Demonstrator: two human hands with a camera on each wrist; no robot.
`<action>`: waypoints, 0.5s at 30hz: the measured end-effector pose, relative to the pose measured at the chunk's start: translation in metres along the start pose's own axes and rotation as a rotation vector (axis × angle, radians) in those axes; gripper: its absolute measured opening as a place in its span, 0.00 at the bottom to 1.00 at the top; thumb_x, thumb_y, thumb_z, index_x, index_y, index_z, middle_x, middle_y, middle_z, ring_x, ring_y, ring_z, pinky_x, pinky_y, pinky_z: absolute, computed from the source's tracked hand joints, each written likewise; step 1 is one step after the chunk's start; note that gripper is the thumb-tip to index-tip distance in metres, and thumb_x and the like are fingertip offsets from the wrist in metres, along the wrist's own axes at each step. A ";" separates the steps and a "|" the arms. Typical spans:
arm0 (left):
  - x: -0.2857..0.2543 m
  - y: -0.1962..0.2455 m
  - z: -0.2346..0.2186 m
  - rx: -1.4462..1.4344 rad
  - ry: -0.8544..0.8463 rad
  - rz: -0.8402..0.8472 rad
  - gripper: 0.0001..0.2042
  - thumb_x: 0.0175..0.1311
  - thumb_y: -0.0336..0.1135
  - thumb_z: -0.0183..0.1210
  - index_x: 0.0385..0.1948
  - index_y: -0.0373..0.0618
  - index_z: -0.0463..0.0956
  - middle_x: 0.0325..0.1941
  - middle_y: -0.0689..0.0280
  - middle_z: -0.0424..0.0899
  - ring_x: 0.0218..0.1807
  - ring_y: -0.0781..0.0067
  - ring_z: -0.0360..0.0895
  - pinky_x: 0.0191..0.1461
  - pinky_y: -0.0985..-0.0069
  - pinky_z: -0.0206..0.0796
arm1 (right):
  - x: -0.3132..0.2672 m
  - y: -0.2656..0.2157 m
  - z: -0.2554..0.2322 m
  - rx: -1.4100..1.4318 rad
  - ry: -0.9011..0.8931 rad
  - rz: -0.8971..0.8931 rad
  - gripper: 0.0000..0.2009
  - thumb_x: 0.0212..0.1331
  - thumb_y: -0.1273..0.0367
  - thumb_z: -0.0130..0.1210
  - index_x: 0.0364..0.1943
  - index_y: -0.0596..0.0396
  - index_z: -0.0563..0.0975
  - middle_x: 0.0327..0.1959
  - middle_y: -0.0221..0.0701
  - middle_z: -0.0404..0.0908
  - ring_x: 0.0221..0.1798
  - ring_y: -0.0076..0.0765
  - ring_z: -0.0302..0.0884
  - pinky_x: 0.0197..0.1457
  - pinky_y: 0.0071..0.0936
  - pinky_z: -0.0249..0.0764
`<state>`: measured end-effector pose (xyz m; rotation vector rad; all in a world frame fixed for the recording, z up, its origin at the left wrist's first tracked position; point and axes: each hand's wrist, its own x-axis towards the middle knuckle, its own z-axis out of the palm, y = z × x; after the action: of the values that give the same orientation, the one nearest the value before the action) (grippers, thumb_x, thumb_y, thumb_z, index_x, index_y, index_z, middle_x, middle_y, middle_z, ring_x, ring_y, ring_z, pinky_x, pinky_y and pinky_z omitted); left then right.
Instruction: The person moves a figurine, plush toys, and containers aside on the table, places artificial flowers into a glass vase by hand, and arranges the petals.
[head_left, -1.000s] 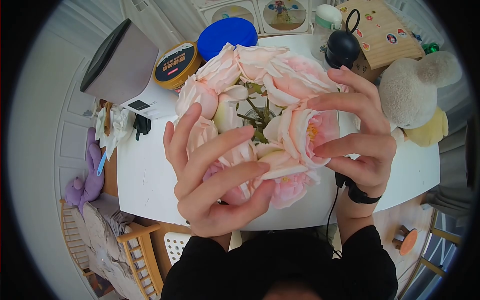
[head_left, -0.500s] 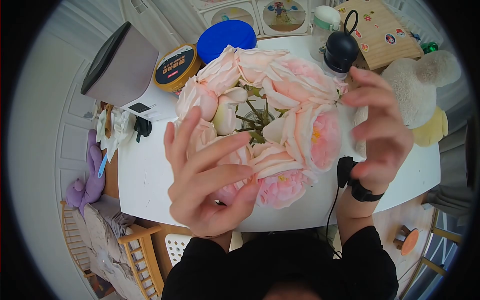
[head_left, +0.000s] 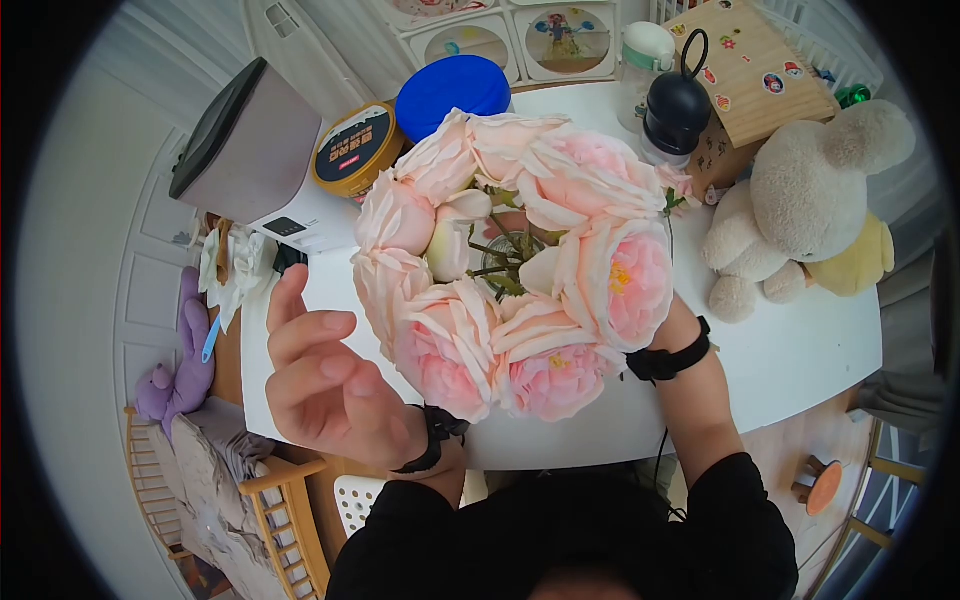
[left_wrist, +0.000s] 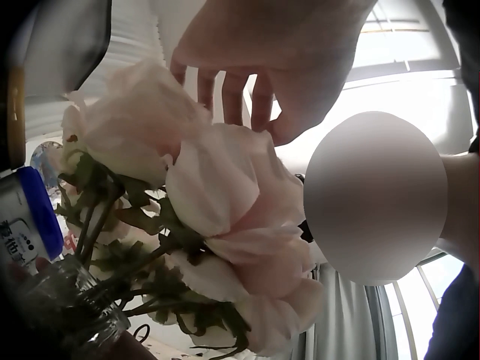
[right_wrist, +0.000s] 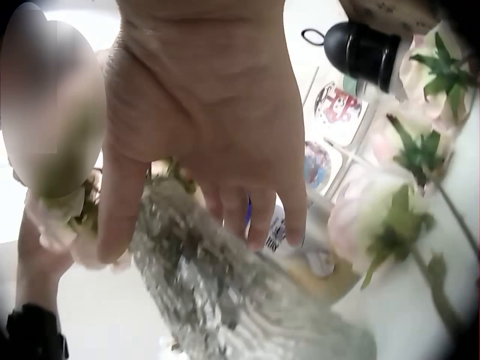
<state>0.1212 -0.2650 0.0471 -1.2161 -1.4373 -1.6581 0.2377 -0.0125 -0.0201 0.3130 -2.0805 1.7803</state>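
A round bunch of pale pink flowers, roses or peonies in look, stands in a textured clear glass vase. My right hand reaches in under the blooms and grips the vase, thumb on one side and fingers round the other. From above, the flowers hide most of that hand. My left hand is raised off the bunch at its left, fingers loosely bent, holding nothing. In the left wrist view its fingers hang beside the petals, over the green stems.
Behind the flowers stand a blue-lidded tub, a gold-rimmed tub and a grey-and-white appliance. At the right are a black-topped bottle, a wooden board and a plush toy on the white table.
Both hands have left the petals. My left hand has moved out to the left; my right hand has dropped beneath the blooms to the vase.
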 end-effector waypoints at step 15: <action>-0.001 -0.056 0.008 -0.140 0.230 -0.374 0.11 0.62 0.17 0.53 0.45 0.37 0.73 0.44 0.58 0.82 0.51 0.65 0.79 0.60 0.71 0.67 | -0.025 -0.007 0.004 -0.065 0.093 0.022 0.33 0.50 0.73 0.67 0.63 0.60 0.67 0.58 0.32 0.74 0.59 0.32 0.71 0.67 0.30 0.64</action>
<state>0.0734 -0.2452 0.0238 -0.8240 -1.4860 -2.1038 0.2622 -0.0197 -0.0245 0.1871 -2.0788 1.7020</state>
